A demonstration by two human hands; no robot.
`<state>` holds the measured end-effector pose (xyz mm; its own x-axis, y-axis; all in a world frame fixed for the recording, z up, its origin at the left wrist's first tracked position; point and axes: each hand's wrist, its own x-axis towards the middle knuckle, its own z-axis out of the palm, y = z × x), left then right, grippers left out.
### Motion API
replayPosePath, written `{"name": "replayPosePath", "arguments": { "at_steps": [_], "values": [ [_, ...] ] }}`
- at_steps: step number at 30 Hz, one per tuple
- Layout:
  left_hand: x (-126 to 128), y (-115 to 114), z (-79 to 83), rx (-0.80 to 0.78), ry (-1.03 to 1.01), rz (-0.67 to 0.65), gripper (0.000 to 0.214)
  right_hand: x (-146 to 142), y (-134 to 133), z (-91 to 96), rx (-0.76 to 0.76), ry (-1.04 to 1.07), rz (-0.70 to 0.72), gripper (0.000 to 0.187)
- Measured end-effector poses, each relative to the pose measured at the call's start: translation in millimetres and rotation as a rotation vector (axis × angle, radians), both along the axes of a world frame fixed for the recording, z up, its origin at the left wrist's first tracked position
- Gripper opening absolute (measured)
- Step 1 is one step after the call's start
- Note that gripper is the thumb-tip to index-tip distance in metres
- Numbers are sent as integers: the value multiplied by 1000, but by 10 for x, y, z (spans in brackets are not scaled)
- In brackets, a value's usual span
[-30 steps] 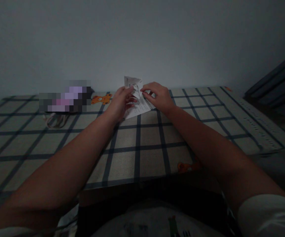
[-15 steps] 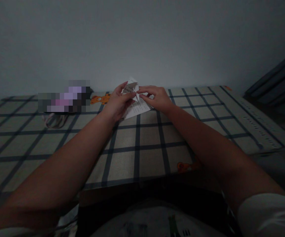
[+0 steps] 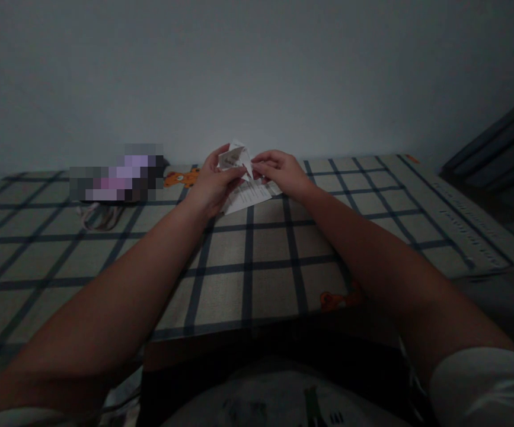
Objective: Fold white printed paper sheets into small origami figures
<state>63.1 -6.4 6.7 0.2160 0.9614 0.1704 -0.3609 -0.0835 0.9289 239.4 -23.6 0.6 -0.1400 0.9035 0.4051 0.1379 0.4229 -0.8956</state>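
Note:
A white sheet of printed paper (image 3: 248, 194), partly folded up, is between my hands near the far side of the table. My left hand (image 3: 214, 181) grips its left part, thumb on top and the other fingers partly hidden behind. On the right, the fingers of my right hand (image 3: 281, 173) are pinched together at a narrow raised point of the paper. Several lines of dark print show on the lower part, which slants down to the cloth. The exact folds are too small and dim to make out.
A checked tablecloth (image 3: 221, 284) with blue lines and orange bear prints covers the table. At the left lies a blurred-out purple and dark object (image 3: 125, 178) with a looped pale cord (image 3: 99, 218). A plain wall (image 3: 257, 77) rises behind; dark folded fabric (image 3: 501, 142) hangs at the right.
My right hand has shifted slightly right, and its fingers have drawn closer together at the paper's raised point. My left hand stays in place on the paper.

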Motion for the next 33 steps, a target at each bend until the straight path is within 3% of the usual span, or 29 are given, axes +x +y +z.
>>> {"name": "replayPosePath", "arguments": {
  "at_steps": [3,13,33],
  "values": [
    [3,-12,8,1,-9,3,63,23,32,-12,-77,55,92,18],
    [6,27,-33,30,17,-1,67,10,58,-28,-247,191,168,10],
    [-2,104,-121,114,66,33,78,26,22,-28,-347,314,255,12]
  ]
}}
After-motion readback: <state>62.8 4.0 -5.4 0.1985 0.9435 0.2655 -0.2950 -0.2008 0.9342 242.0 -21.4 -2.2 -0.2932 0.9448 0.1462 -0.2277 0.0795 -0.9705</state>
